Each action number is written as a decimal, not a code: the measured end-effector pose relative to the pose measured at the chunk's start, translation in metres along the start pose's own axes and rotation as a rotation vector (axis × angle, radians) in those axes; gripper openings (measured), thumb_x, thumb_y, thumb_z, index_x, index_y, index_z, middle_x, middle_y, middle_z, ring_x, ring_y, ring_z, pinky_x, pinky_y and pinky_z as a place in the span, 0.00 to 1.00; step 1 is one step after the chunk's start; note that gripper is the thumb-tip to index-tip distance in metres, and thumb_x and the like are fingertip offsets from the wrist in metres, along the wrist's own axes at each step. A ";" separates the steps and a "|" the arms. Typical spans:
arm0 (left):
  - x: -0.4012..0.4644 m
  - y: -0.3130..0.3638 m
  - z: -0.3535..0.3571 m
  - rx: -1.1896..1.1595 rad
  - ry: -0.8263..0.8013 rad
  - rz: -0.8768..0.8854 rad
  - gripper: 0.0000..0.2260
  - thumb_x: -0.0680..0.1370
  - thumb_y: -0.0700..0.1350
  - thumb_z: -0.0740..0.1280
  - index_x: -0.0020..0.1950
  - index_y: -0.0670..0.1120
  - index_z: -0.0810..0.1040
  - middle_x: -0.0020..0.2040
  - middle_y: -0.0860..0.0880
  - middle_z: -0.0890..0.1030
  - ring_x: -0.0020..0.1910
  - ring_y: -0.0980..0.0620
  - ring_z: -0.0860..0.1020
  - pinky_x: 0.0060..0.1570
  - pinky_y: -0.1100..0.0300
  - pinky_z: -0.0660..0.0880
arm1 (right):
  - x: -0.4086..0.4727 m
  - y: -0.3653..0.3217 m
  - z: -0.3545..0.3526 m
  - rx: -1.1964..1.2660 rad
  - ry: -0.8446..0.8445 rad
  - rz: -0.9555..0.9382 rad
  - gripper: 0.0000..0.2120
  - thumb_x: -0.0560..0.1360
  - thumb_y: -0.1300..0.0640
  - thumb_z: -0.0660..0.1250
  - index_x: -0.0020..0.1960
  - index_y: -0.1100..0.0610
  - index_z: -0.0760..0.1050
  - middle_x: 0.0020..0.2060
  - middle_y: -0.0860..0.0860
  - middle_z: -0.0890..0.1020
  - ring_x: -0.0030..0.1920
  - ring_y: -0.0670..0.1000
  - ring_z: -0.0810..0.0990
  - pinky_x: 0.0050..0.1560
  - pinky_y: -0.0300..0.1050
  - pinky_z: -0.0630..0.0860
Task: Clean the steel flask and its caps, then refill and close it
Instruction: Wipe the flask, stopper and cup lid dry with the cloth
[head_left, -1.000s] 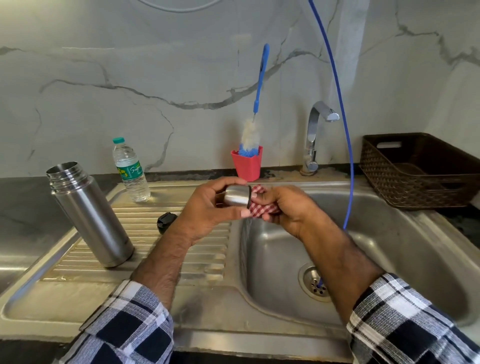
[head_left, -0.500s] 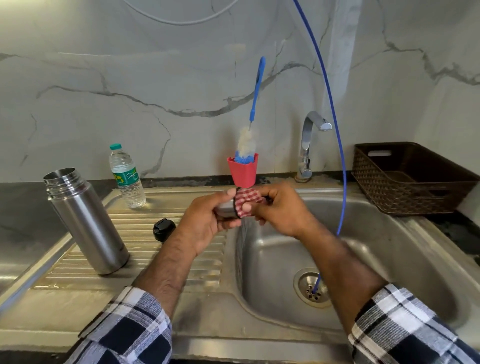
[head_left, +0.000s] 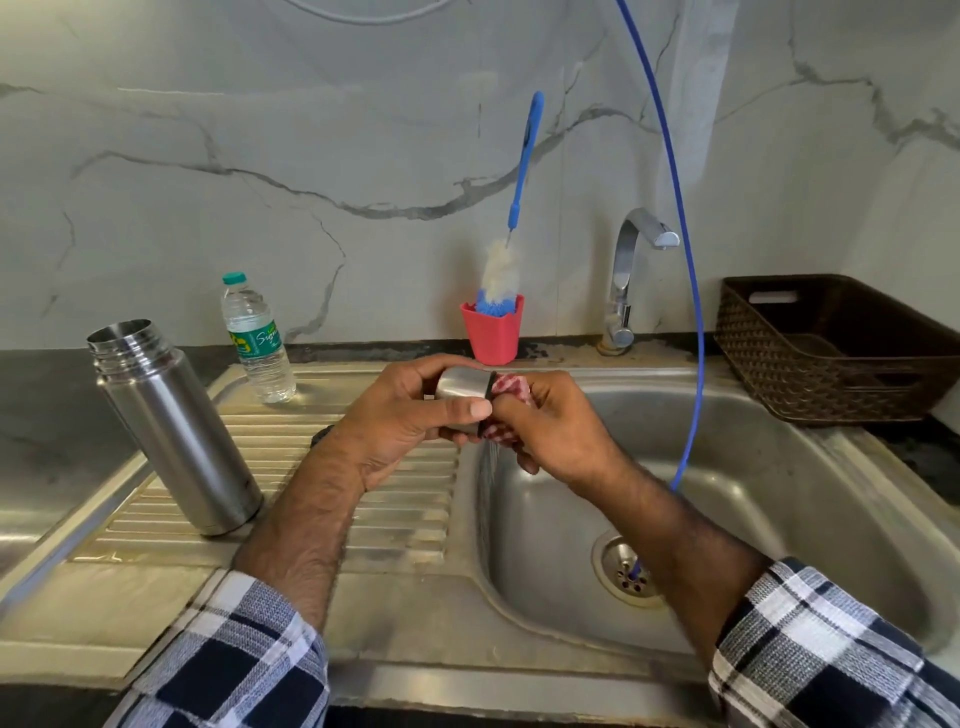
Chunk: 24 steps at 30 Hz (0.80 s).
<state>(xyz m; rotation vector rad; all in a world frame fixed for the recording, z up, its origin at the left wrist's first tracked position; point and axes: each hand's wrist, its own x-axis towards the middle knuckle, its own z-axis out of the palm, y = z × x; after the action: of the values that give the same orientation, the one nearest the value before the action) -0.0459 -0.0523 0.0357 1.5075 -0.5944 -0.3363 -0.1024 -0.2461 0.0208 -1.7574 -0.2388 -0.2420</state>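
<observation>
My left hand (head_left: 410, 415) grips the steel outer cap (head_left: 462, 387) on its side above the sink's edge, its open end facing right. My right hand (head_left: 556, 426) holds a red-and-white checked cloth (head_left: 511, 389) pushed into the cap's mouth. The open steel flask (head_left: 171, 431) stands uncapped on the ribbed drainboard (head_left: 395, 514) at the left. A small black inner cap (head_left: 319, 435) lies on the drainboard, mostly hidden behind my left wrist. A plastic water bottle (head_left: 257, 340) with a green cap stands at the drainboard's back.
A red cup (head_left: 493, 332) holding a blue bottle brush (head_left: 522, 171) stands at the sink's back edge, beside the steel tap (head_left: 626, 280). A blue hose (head_left: 685, 291) hangs down into the basin (head_left: 779, 499) toward the drain. A brown woven basket (head_left: 831, 353) sits at the right.
The cap and cloth stay between my hands; the cloth sits deeper in the cap's mouth and my left thumb has shifted along the cap's side. The view has tilted slightly.
</observation>
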 end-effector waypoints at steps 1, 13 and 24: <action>0.000 0.000 0.000 0.000 -0.007 0.041 0.22 0.67 0.44 0.83 0.59 0.50 0.87 0.54 0.43 0.86 0.51 0.42 0.83 0.48 0.50 0.83 | 0.001 0.000 0.001 0.152 -0.023 0.120 0.12 0.81 0.57 0.67 0.40 0.57 0.81 0.29 0.54 0.78 0.24 0.47 0.71 0.24 0.41 0.67; -0.001 0.003 0.007 -0.066 0.063 -0.128 0.14 0.69 0.48 0.79 0.50 0.43 0.88 0.46 0.38 0.85 0.38 0.44 0.83 0.33 0.55 0.81 | 0.001 -0.002 -0.004 -0.466 0.027 -0.325 0.09 0.80 0.58 0.70 0.42 0.56 0.81 0.34 0.52 0.81 0.33 0.50 0.77 0.34 0.46 0.73; -0.001 -0.001 0.002 0.111 -0.006 0.110 0.20 0.70 0.42 0.82 0.61 0.46 0.84 0.54 0.43 0.86 0.49 0.46 0.83 0.48 0.51 0.82 | 0.002 0.011 0.010 0.036 0.050 0.009 0.12 0.83 0.55 0.66 0.44 0.55 0.82 0.30 0.48 0.80 0.29 0.48 0.77 0.30 0.45 0.75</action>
<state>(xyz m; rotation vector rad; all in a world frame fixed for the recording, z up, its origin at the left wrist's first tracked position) -0.0473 -0.0532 0.0343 1.5729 -0.7081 -0.2262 -0.0964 -0.2385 0.0088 -1.7146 -0.1975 -0.2728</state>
